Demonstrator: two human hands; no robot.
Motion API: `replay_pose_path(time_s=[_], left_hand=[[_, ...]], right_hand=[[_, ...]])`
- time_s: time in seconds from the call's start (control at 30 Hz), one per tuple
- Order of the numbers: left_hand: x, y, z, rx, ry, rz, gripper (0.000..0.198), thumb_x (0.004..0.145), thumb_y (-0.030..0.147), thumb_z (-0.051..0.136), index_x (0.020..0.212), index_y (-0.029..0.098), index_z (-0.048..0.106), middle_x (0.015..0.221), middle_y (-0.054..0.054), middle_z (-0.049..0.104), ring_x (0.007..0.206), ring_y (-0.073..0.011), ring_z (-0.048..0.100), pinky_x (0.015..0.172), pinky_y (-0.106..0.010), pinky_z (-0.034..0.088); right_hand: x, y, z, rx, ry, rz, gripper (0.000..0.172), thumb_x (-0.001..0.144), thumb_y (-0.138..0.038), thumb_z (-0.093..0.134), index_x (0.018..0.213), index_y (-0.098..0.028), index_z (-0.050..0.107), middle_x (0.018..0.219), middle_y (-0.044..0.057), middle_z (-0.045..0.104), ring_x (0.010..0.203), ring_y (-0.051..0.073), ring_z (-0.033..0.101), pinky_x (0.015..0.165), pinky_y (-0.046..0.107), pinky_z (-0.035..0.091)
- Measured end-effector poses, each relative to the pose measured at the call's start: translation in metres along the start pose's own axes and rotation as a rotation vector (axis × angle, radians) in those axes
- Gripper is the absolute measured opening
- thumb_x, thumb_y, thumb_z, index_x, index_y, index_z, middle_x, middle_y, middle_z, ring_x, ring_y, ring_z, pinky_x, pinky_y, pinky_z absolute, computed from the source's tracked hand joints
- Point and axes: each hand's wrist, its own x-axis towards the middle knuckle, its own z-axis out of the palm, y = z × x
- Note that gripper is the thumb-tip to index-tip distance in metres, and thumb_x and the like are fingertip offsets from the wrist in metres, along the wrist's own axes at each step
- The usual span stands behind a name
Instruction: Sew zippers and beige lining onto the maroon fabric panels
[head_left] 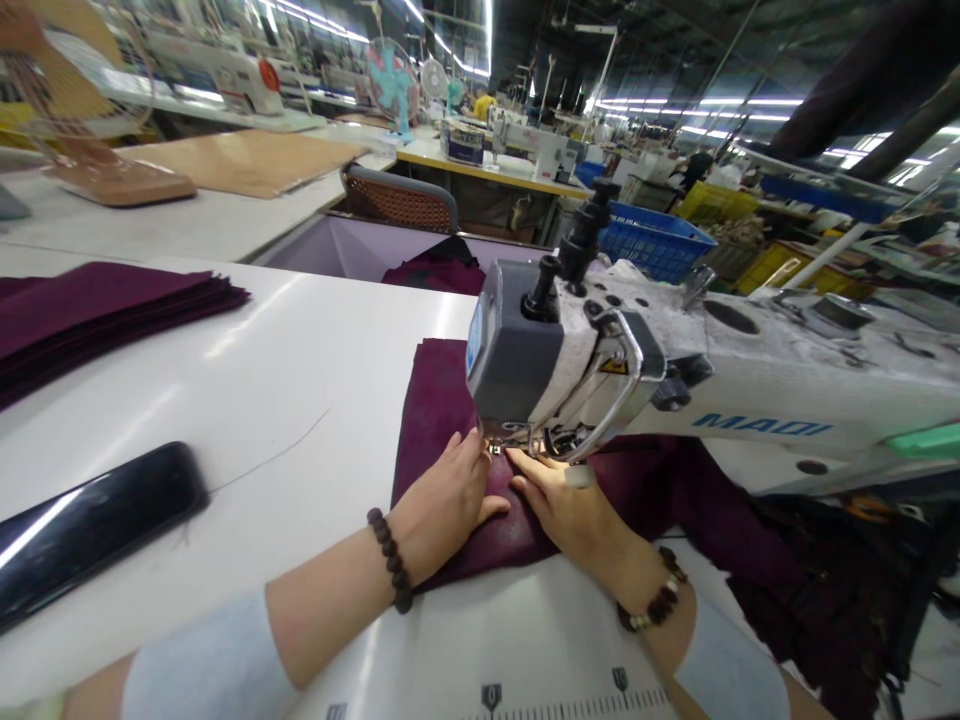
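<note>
A piece of dark maroon fabric (pixel 435 400) lies flat under the head of a white and grey sewing machine (pixel 525 340). My left hand (pixel 450 500) rests on the cloth left of the presser foot (pixel 496 447), thumb spread away from the fingers. On the other side my right hand (pixel 566 505) lies on the same cloth, its fingers stretched toward the foot. Both hands press the fabric from above without gripping it. Part of the cloth runs behind the right hand and under the machine arm. The needle's tip is too small to make out.
A stack of maroon fabric pieces (pixel 97 310) lies at the left of the white table (pixel 300 330). Below it is a glossy black phone-like object (pixel 97 530), with a loose thread beside it. More dark cloth (pixel 810 590) hangs at the right. A blue basket (pixel 652 240) stands behind the machine.
</note>
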Motion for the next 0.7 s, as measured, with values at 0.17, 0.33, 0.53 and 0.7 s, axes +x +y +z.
replay_pose_path(time_s=[0.17,0.33,0.53,0.7], left_hand=[[0.0008,0.0001,-0.0003,0.015,0.003,0.002,0.059,0.079,0.046,0.058,0.117,0.003,0.046,0.118,-0.021,0.053,0.118,-0.0288,0.044,0.101,-0.040,0.037],[0.0020,-0.0010,0.0003,0.011,0.019,-0.006,0.069,0.074,0.045,0.064,0.123,0.002,0.040,0.124,-0.023,0.048,0.121,-0.0298,0.042,0.102,-0.041,0.036],[0.0038,-0.0017,-0.0004,0.047,0.005,-0.008,0.072,0.074,0.046,0.064,0.124,0.001,0.038,0.122,-0.024,0.050,0.118,-0.0293,0.044,0.101,-0.040,0.036],[0.0045,-0.0015,-0.0021,0.006,0.019,-0.013,0.070,0.073,0.044,0.066,0.121,0.001,0.040,0.122,-0.023,0.050,0.119,-0.0293,0.044,0.100,-0.039,0.037]], right_hand=[[0.0020,0.0011,0.0012,0.025,-0.005,0.007,0.027,0.089,-0.019,0.042,0.112,-0.016,0.056,0.114,0.008,0.058,0.107,0.022,0.052,0.097,0.045,0.038],[0.0020,0.0036,0.0025,0.059,0.010,0.009,0.023,0.089,-0.020,0.042,0.106,-0.018,0.059,0.110,0.007,0.060,0.104,0.021,0.054,0.096,0.044,0.039],[0.0018,0.0070,0.0064,0.044,0.041,-0.009,0.024,0.089,-0.020,0.042,0.107,-0.017,0.058,0.107,0.008,0.062,0.099,0.021,0.056,0.093,0.043,0.040],[0.0021,0.0049,0.0039,0.012,0.035,-0.019,0.024,0.089,-0.019,0.043,0.108,-0.016,0.058,0.105,0.007,0.063,0.097,0.021,0.057,0.093,0.041,0.040]])
